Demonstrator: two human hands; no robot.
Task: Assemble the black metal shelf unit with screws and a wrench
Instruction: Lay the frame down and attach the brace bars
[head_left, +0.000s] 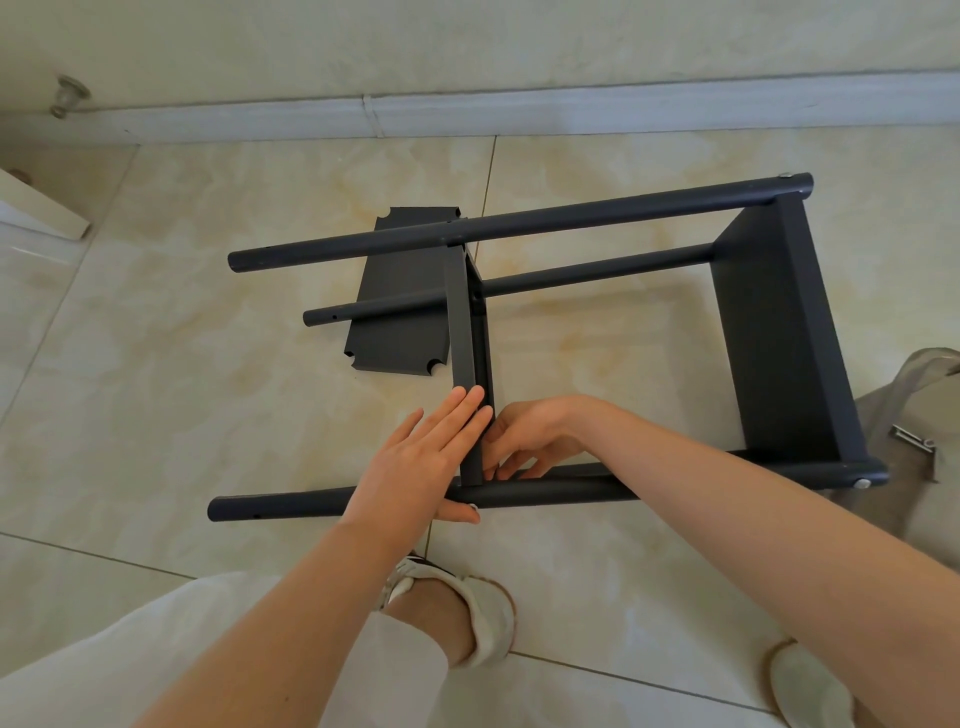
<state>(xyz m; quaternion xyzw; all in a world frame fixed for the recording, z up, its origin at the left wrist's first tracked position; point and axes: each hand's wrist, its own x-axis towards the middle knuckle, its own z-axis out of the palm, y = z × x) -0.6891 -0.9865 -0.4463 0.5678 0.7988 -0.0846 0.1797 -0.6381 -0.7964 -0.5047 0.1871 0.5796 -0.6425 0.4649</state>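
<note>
The black shelf unit lies on its side on the tiled floor. Its near pole (291, 506) and far pole (519, 223) run left to right. One shelf panel (779, 332) is fixed at the right end, with a silver screw (863, 484) at its near corner. A middle shelf panel (464, 332) stands on edge between the poles. My left hand (421, 457) presses flat against this panel's left face, thumb under the near pole. My right hand (524, 436) has curled fingers at the joint of panel and pole; whether it holds anything is hidden. A loose shelf panel (400, 312) lies flat behind.
A wall and white skirting board (519, 111) run along the back. A clear plastic bag (924, 415) with metal hardware lies at the right edge. A white furniture corner (36, 208) sits at the far left. My feet in pale slippers (483, 608) stand close to the near pole.
</note>
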